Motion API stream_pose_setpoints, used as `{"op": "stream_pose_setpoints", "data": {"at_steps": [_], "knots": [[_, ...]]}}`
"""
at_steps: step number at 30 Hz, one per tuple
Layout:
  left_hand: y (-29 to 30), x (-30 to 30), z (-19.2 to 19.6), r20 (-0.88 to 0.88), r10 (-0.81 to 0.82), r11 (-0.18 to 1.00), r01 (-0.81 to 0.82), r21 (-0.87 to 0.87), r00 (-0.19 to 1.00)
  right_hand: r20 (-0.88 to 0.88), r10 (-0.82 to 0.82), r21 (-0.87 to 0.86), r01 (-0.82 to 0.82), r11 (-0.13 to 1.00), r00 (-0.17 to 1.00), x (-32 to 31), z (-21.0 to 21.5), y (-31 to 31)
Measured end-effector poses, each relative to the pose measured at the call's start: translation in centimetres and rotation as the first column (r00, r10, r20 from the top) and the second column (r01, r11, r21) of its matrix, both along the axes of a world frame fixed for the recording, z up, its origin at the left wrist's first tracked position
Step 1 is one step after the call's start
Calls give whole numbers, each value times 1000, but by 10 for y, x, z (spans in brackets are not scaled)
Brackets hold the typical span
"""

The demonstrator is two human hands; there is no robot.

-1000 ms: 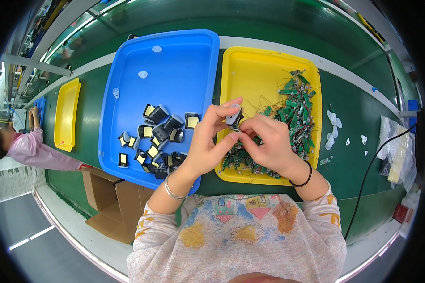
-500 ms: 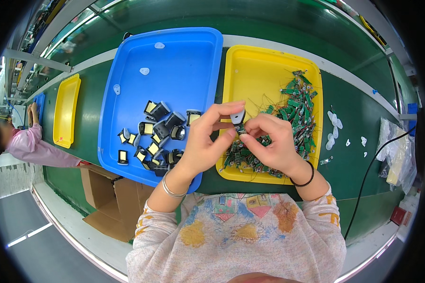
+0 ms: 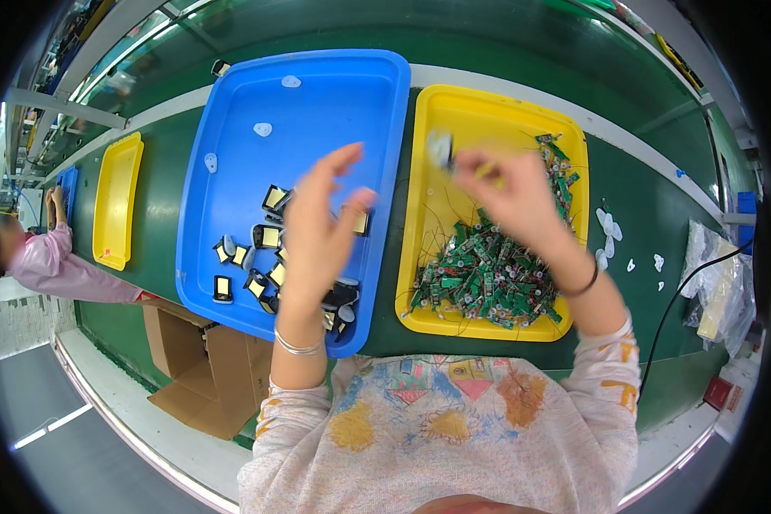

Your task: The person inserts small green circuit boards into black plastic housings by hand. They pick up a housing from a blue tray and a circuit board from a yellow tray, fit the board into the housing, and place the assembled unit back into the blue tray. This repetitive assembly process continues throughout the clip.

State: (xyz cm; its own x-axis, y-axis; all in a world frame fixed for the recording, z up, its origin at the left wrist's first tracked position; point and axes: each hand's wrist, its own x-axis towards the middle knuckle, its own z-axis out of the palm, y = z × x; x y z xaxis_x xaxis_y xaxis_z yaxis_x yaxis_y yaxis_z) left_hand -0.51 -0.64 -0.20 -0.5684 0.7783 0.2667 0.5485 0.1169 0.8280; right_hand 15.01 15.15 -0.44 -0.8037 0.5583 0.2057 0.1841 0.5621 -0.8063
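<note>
My left hand [image 3: 313, 227] hovers over the blue tray [image 3: 349, 73], its fingers apart and holding nothing. Under and around it lie several small black casings [image 3: 275, 198] with pale yellow pads and grey-white caps. Over the yellow tray [image 3: 441, 92], my right hand [image 3: 521, 195] pinches a small casing [image 3: 440, 149] with a whitish face and a dark side, smeared by motion. Below that hand is a heap of small green circuit boards [image 3: 475, 270] with thin wires. Three flat whitish pieces [image 3: 262, 129] lie apart in the blue tray's far and left part.
Right of the yellow tray lie several translucent discs [image 3: 608, 224] and small white bits. A black cable [image 3: 660, 330] runs past plastic bags [image 3: 718, 291]. Farther left are another yellow tray [image 3: 118, 201] and a co-worker in a pink sleeve [image 3: 86, 265]. A cardboard box [image 3: 210, 377] stands below the bench.
My hands have parted. The left has moved left over the blue tray and opened; the right has lifted the casing up and away over the yellow tray.
</note>
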Motion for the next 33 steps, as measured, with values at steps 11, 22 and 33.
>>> {"op": "stream_pose_setpoints", "data": {"at_steps": [11,22,33], "knots": [[-17,-23,-18,-561,-309,885,16,-466,768,364,-475,841,-63,537,801,-64,-62,215],[-8,-14,-25,-565,-214,868,-111,-485,797,79,12,689,-63,722,997,-33,-24,117],[0,4,-4,-251,-222,974,202,-103,942,454,395,384,-575,722,799,31,-11,-3]]}}
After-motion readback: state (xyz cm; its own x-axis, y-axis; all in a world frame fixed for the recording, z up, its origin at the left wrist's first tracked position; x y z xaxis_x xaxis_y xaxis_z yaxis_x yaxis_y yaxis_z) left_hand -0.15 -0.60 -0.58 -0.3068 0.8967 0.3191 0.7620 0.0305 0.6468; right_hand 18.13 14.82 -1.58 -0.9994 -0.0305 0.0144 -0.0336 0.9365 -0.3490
